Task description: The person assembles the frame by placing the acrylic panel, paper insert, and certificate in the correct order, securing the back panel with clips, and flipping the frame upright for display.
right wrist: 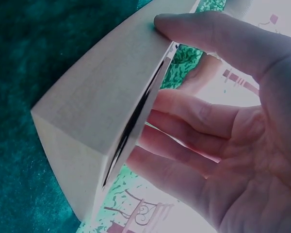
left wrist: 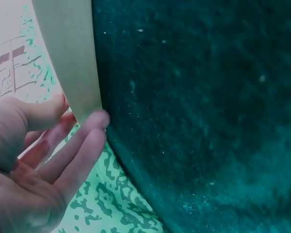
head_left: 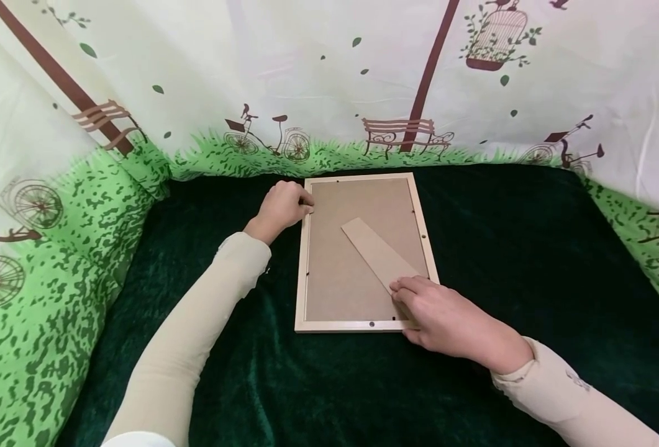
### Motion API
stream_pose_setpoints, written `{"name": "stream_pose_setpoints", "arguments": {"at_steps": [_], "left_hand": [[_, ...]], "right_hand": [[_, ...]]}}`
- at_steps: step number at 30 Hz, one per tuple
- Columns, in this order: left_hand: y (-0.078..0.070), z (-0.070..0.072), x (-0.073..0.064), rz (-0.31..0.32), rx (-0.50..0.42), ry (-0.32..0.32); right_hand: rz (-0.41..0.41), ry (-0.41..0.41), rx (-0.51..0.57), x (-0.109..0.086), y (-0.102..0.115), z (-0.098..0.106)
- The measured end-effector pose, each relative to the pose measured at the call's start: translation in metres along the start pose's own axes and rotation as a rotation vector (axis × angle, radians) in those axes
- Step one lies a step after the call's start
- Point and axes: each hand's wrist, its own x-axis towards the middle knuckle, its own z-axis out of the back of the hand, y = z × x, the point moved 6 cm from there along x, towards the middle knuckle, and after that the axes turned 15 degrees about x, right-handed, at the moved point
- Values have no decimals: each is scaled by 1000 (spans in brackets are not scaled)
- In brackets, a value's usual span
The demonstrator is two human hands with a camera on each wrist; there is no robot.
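A light wooden picture frame [head_left: 335, 326] lies back side up, its brown backing board [head_left: 337, 273] showing. Slanting across the board is a flat stand strip [head_left: 376, 251]. My left hand [head_left: 281, 208] pinches the upper left side of the frame between thumb and fingers; the left wrist view shows that wooden side [left wrist: 72, 53] between them. At the lower right corner, my right hand [head_left: 446, 313] grips the frame, covering the strip's lower end. In the right wrist view the thumb presses the outer side [right wrist: 97, 92], while the fingers lie on the back.
Dark green velvet cloth [head_left: 329, 385] spreads under the frame. Behind and to the sides hangs a pale curtain [head_left: 307, 62] printed with grass, bicycles and benches. Small dark tabs and round metal spots [head_left: 371, 324] sit along the frame's inner edge and border.
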Motion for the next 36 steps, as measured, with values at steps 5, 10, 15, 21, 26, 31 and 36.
{"name": "stream_pose_setpoints", "arguments": {"at_steps": [5, 10, 15, 21, 26, 31, 36], "left_hand": [[5, -3, 1, 60, -57, 17], [-3, -6, 5, 40, -17, 2], [-10, -11, 17, 3, 39, -31], [-6, -14, 38, 10, -142, -73], [-8, -18, 45, 66, -382, -44], [-12, -25, 49, 157, -396, -28], [-14, -29, 52, 189, -374, -6]], "right_hand": [[-7, 11, 0, 1, -1, -2], [-20, 15, 12, 2, -3, -2], [-17, 1, 21, 2, -2, -3], [-28, -1, 2, 2, -4, -3], [-33, -10, 24, 2, -5, -3], [-32, -11, 37, 2, -4, -3], [-41, 0, 46, 2, -6, -2]]}}
